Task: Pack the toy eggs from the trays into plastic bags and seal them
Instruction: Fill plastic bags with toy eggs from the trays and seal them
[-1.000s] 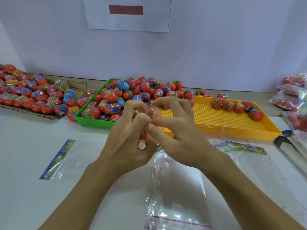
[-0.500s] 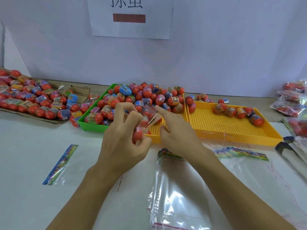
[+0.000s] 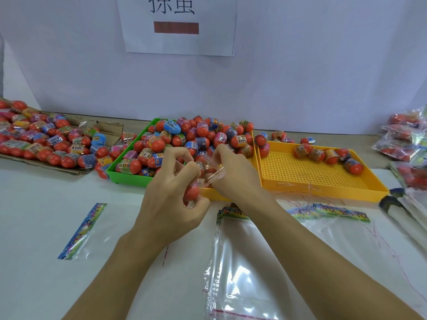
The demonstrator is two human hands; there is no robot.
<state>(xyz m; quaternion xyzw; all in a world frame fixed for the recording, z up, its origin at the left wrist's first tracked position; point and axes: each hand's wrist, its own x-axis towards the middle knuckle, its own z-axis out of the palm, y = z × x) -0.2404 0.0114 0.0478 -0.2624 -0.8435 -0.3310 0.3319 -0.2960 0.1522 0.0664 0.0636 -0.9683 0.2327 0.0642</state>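
Cardboard sheet [image 3: 69, 167] at far left of the white table [image 3: 34, 215], loaded with loose toy eggs [image 3: 46, 144], red ends and printed wrappers. Nearer the front edge, a flat empty bag [image 3: 83, 232] with a colourful printed header strip, lying alone.

Green tray [image 3: 129, 176] next, heaped high with eggs [image 3: 191, 137]; a few have spilled between it and the cardboard.

Centre, in front of the trays: left hand [image 3: 171, 204] curled round a small clear bag [image 3: 213, 172] with eggs inside, one red egg [image 3: 191, 192] showing against the palm. Right hand [image 3: 233, 174] just beside it, fingers pinching the bag's clear top edge. Both hands raised off the table, touching through the bag.

Below the hands, a stack of clear bags [image 3: 240, 273] with a printed header at its far end, lying flat on the table and running toward the viewer.

Yellow perforated tray [image 3: 323, 181] right of the green one, touching it; a handful of eggs [image 3: 328, 155] along its back edge. More header strips [image 3: 328, 213] and clear film in front of it.

Far right: a pile of filled bags [image 3: 404, 139] by the wall. White paper sign [image 3: 178, 24] on the wall behind.
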